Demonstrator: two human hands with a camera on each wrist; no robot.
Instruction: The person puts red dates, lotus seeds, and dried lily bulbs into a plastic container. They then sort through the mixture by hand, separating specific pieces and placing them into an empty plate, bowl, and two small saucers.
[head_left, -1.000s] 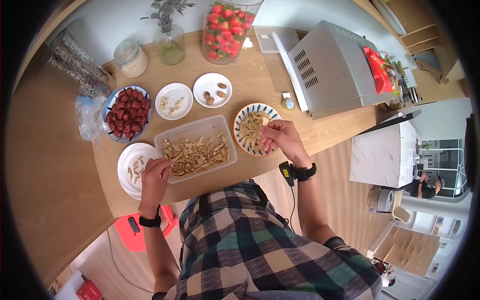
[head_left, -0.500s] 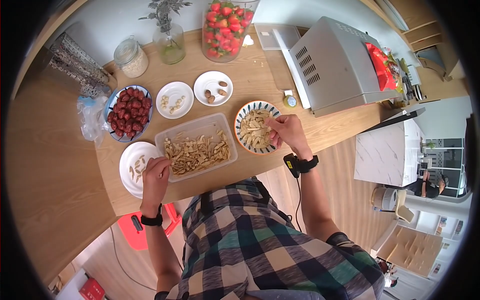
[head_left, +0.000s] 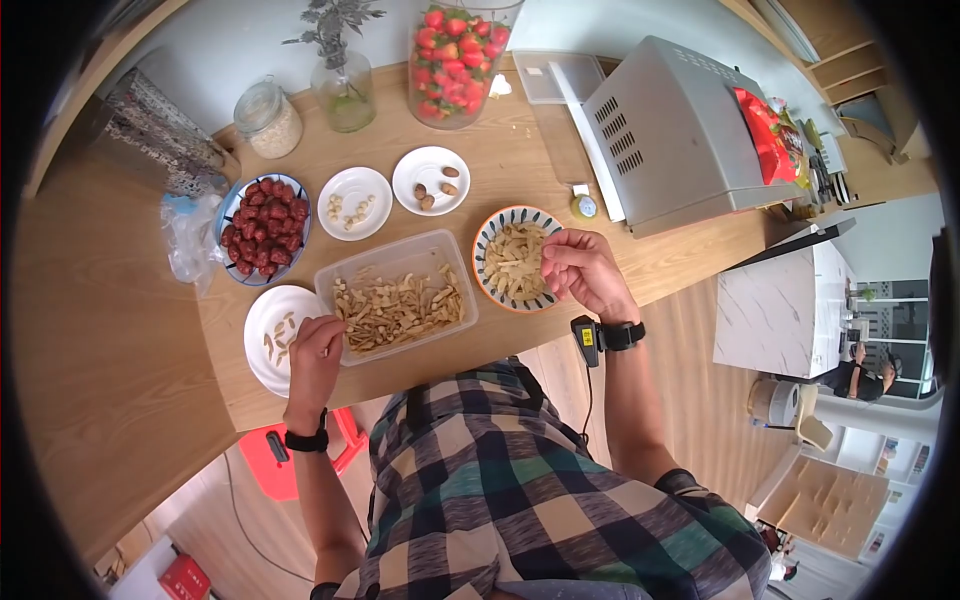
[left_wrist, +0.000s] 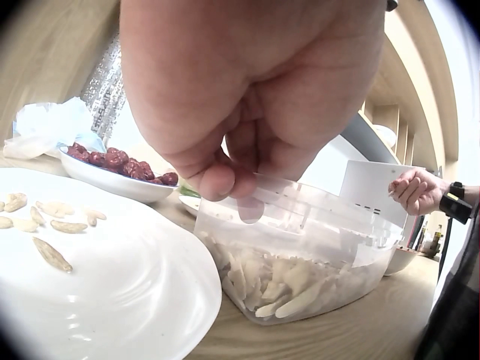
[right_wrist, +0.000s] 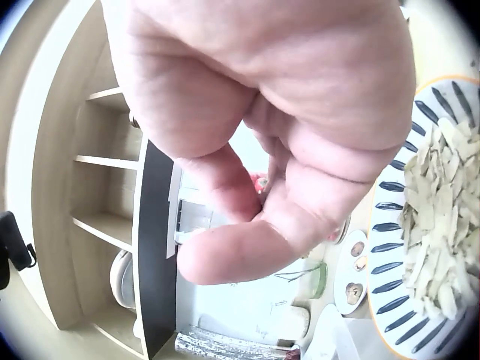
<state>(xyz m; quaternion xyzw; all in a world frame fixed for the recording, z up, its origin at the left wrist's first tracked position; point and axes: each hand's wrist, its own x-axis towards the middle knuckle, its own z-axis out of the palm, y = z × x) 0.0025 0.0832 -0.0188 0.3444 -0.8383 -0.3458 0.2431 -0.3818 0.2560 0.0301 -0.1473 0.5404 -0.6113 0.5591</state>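
Note:
The left hand (head_left: pixel 316 358) pinches the near-left rim of a clear plastic container (left_wrist: pixel 255 296) with thumb and fingers. Inside lie many dried tan slices (head_left: pixel 400 310). Left of that hand, a white plate (head_left: pixel 262 365) bears several similar slices (left_wrist: pixel 52 253). Above the right edge of a striped-rim bowl (head_left: pixel 481 278), the right hand (head_left: pixel 590 272) is raised with thumb and fingers together. A small pale slice (left_wrist: pixel 391 193) shows at its fingertips in the left wrist view. Pale dried slices (right_wrist: pixel 446 217) fill the bowl.
Behind the container stand a plate of red dates (head_left: pixel 265 228), a saucer of small pale pieces (head_left: pixel 355 178) and a saucer of brown nuts (head_left: pixel 428 163). A strawberry-filled vase (head_left: pixel 462 70), glass jar (head_left: pixel 268 120) and grey appliance (head_left: pixel 670 130) line the back.
The right hand has drawn back to the right, from over the bowl's slices to its right edge. The left hand stays at the container's rim.

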